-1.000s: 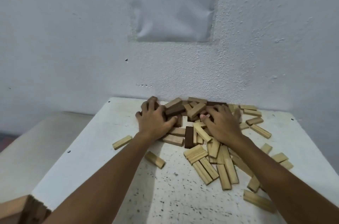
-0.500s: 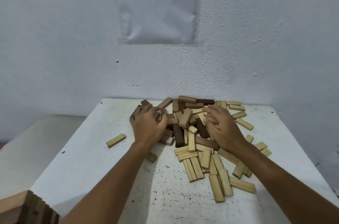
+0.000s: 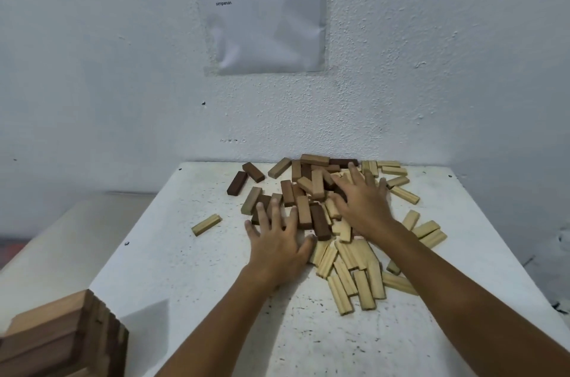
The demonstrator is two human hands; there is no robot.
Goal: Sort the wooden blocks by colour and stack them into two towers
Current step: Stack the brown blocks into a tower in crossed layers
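Both hands are lying flat, fingers spread, on the blocks [image 3: 311, 207]: left hand [image 3: 277, 240] at the pile's near-left edge, right hand [image 3: 364, 207] on its middle, likely raking colours apart. Blocks are lying mixed on the table [image 3: 185, 268] by the wall, pale ones fanning nearer, no towers yet.

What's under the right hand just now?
The right hand lies flat with spread fingers on the block pile; pale and dark blocks show around it. Which blocks sit directly beneath the palm is hidden.

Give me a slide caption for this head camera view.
Both hands, left and right, spread flat over a jumbled pile of wooden blocks.
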